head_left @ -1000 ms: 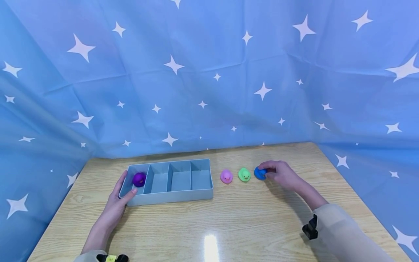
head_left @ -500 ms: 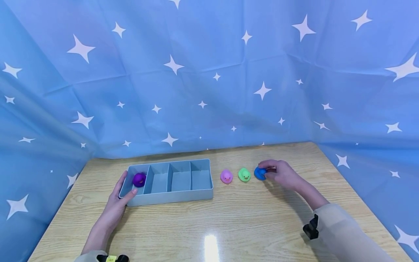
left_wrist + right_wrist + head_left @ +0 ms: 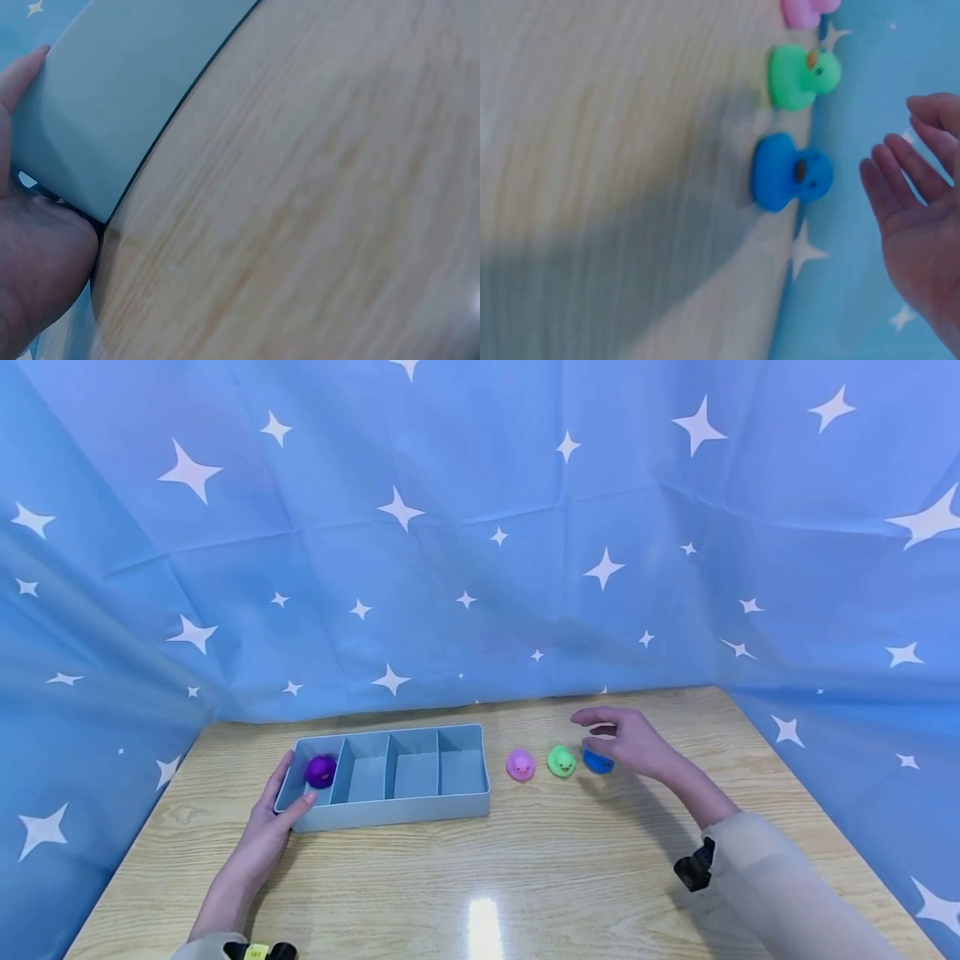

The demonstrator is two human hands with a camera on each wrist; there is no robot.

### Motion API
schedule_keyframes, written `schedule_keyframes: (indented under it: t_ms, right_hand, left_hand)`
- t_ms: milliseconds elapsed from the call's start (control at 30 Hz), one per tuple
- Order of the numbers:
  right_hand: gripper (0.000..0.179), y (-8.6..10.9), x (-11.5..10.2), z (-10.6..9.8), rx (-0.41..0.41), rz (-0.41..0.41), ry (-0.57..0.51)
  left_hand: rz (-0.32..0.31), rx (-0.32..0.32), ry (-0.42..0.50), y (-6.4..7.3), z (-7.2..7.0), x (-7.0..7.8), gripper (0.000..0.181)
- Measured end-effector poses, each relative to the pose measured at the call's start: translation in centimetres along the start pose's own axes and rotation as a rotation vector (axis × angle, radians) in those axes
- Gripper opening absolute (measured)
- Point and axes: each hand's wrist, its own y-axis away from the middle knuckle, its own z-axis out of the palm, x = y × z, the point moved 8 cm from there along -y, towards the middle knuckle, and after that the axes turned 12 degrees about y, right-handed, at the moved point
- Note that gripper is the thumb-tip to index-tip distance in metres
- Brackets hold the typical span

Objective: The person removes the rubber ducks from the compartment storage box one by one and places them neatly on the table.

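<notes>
My left hand (image 3: 264, 828) grips the left end of a grey-blue divided box (image 3: 420, 811). Its thumb lies over the front rim, and the fingers run along the left side. In the leftmost compartment sits a purple toy duck (image 3: 321, 772). My right hand (image 3: 632, 745) hovers above a blue toy duck (image 3: 598, 764), thumb and fingers apart and holding nothing. The right wrist view shows that blue duck (image 3: 774, 172) upright on the table, apart from the hand. Left of it stand a green toy duck (image 3: 561, 762) and a pink toy duck (image 3: 521, 766) in a row.
The wooden table (image 3: 420, 885) ends at a blue curtain (image 3: 480, 568) with white stars, at the back and both sides. Thin dividers (image 3: 387, 766) split the box into several compartments. Black devices sit at both wrists.
My right hand has let go of the blue duck and risen slightly above it, its fingers spreading. The duck stays in place. My left hand keeps its hold on the box.
</notes>
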Motion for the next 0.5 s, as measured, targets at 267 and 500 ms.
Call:
schedule_keyframes:
  t_ms: [267,500]
  right_hand:
    - [0.036,-2.7,-3.3,1.7,-0.022,-0.083,-0.04]
    - [0.037,-4.3,-6.1,4.0,-0.057,-0.098,-0.039]
  left_hand:
    - [-0.005,0.009,-0.016,0.0,-0.1,-0.1,0.09]
    - [-0.016,0.013,-0.034,0.0,-0.2,-0.2,0.089]
